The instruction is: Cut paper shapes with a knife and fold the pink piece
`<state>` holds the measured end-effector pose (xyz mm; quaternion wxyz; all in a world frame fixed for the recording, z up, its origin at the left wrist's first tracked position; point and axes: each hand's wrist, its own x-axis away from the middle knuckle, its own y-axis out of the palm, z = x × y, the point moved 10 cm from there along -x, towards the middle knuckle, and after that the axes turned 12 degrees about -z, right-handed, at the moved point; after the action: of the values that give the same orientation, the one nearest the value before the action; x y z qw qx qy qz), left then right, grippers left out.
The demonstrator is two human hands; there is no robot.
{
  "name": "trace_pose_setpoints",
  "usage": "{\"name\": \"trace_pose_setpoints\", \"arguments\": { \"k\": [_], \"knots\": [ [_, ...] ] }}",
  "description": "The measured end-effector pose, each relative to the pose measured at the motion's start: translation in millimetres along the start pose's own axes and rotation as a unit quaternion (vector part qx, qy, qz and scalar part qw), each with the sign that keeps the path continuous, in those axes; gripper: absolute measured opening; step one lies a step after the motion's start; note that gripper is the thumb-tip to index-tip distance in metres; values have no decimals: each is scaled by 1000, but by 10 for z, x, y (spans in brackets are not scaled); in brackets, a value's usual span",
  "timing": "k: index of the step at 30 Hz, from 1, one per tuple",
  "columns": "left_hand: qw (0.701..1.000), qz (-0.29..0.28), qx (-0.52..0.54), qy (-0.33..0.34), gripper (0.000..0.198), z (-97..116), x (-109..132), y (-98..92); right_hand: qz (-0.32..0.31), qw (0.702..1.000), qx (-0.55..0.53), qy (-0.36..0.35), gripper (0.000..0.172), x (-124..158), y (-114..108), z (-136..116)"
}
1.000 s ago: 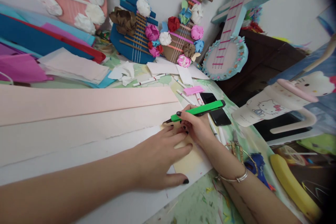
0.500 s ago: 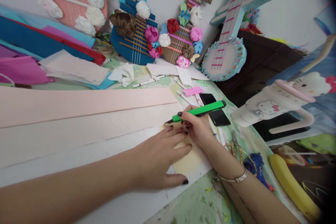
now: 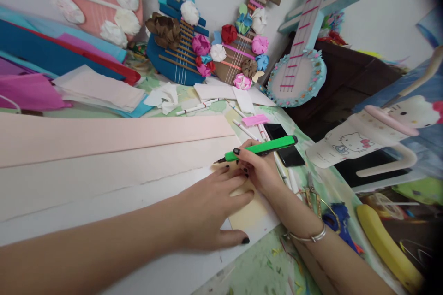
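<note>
Green cutter (image 3: 259, 148): lies slanted in your right hand, dark tip down and to the left, meeting the paper at the far corner of the cream card (image 3: 247, 212).
Right hand (image 3: 259, 171): your fingers are closed around the cutter's forward half; its black rear end sticks out over the phone (image 3: 290, 154).
Left hand (image 3: 207, 207): spread flat, palm down, holding nothing; your fingertips press on the cream card just beside the cutter's tip and touch your right hand.
Cream card: lies on the pale sheets (image 3: 104, 170) near their right-hand end, partly hidden under your left hand.
Pale sheets: long layered strips running leftward across the table (image 3: 266, 262).
Beyond your right hand: white pens (image 3: 197, 107), a pink strip (image 3: 255, 120), scissors (image 3: 313, 193) near your wrist.
Background: paper guitars (image 3: 180, 50) with paper flowers, leaning on the wall.
</note>
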<state>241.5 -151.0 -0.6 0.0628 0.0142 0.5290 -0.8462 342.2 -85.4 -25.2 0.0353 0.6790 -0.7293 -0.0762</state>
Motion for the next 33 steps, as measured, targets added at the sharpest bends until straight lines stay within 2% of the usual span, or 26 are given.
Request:
{"name": "trace_pose_setpoints", "arguments": {
  "k": [8,21,33],
  "knots": [
    [1000,-5,-4,-2,54,5,8,13,-23,1000,16,7,25,8,52,3],
    [1000,-5,-2,-4,53,5,4,14,-10,999,43,16,21,-9,19,13],
    [1000,8,-8,2,54,0,13,7,8,1000,8,7,24,-31,-19,-8]
  ]
}}
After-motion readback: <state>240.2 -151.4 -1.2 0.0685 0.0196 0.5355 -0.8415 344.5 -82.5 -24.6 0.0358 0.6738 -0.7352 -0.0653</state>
